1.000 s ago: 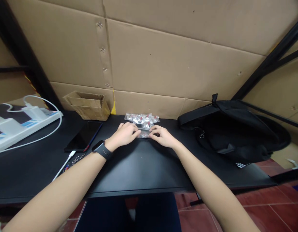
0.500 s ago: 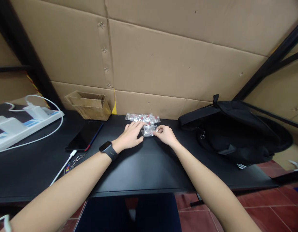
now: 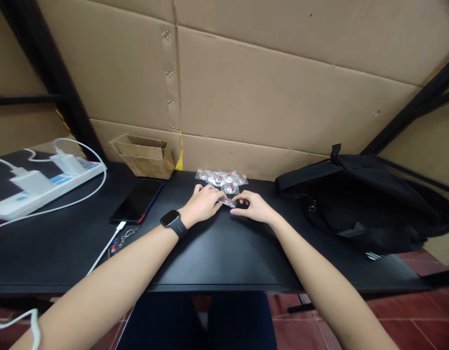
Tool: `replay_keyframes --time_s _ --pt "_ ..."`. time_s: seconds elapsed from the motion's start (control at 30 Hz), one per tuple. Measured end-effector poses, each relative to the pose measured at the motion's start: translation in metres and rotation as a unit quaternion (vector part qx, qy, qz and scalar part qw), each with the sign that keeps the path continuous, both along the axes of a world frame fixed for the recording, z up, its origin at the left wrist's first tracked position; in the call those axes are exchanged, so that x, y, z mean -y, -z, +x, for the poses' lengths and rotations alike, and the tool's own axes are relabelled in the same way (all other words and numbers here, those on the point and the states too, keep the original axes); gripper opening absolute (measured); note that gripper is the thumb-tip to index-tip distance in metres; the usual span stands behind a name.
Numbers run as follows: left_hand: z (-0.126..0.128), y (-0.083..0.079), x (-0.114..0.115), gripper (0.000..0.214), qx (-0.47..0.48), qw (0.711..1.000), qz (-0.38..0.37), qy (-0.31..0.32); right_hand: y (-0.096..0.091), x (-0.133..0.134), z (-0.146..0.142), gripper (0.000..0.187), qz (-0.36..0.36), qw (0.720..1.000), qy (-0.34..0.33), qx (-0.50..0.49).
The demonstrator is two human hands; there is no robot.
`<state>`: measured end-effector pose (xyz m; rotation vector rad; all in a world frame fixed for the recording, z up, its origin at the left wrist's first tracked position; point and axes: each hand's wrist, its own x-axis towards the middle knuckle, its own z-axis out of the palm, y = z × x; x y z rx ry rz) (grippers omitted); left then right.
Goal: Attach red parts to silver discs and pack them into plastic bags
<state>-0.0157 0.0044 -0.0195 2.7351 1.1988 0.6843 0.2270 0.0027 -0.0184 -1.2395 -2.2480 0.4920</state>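
Observation:
Between my hands, a small clear plastic packet (image 3: 228, 201) is tilted a little up off the black table. My left hand (image 3: 203, 205), with a dark watch on its wrist, pinches the packet's left edge between thumb and fingers. At the right edge, my right hand (image 3: 256, 206) has its thumb and fingertips apart, with a gap between them; whether a fingertip brushes the plastic I cannot tell. Just behind lies a group of several similar clear packets (image 3: 219, 178) with silvery and red contents. What the nearer packet contains is hard to make out.
A cardboard box (image 3: 146, 163) stands at the back left, near a dark phone (image 3: 137, 200) and a white cable (image 3: 106, 248). A power strip (image 3: 45, 189) with plugs lies far left. On the right rests a black backpack (image 3: 370, 204). Cardboard (image 3: 246, 87) walls the back.
The packet has gone from lying flat to tilted, now in my left hand. My right hand's fingers have parted from their pinch on it. The view has shifted slightly.

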Motion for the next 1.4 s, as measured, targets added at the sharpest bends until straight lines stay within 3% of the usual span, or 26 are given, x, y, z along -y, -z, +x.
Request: replay_keyframes --time_s 0.1,0.17,0.27,0.4,0.83,1.03,1.27,1.4 --pt "-0.001 0.000 -0.002 0.023 0.019 1.000 -0.008 -0.012 0.002 0.000 -0.001 0.032 0.050 0.998 -0.001 0.023" --pt "-0.002 -0.001 -0.004 0.026 0.030 0.999 -0.012 -0.020 0.005 -0.002 -0.002 0.021 0.046 0.999 -0.007 0.016" --pt "-0.004 0.000 -0.008 0.029 0.035 0.999 -0.028 -0.025 0.009 -0.005 -0.002 0.030 0.036 0.999 -0.019 0.007" --pt "-0.006 0.003 -0.012 0.028 0.040 0.997 -0.056 -0.019 0.012 -0.006 -0.003 0.015 0.027 0.999 0.012 -0.014" --pt "-0.005 0.004 -0.018 0.025 0.069 0.994 -0.082 -0.024 0.009 -0.004 -0.008 0.025 -0.022 0.996 -0.014 -0.083" --pt "-0.004 0.000 -0.014 0.029 0.109 0.988 -0.109 -0.007 0.006 -0.003 -0.008 0.025 -0.017 0.993 0.017 -0.118" --pt "-0.005 0.004 -0.018 0.034 0.181 0.968 -0.172 0.029 0.002 -0.003 -0.007 0.030 -0.072 0.977 0.004 -0.203" --pt "-0.002 0.009 -0.022 0.047 0.281 0.919 -0.269 0.060 -0.001 0.001 -0.012 0.030 -0.126 0.942 0.007 -0.310"
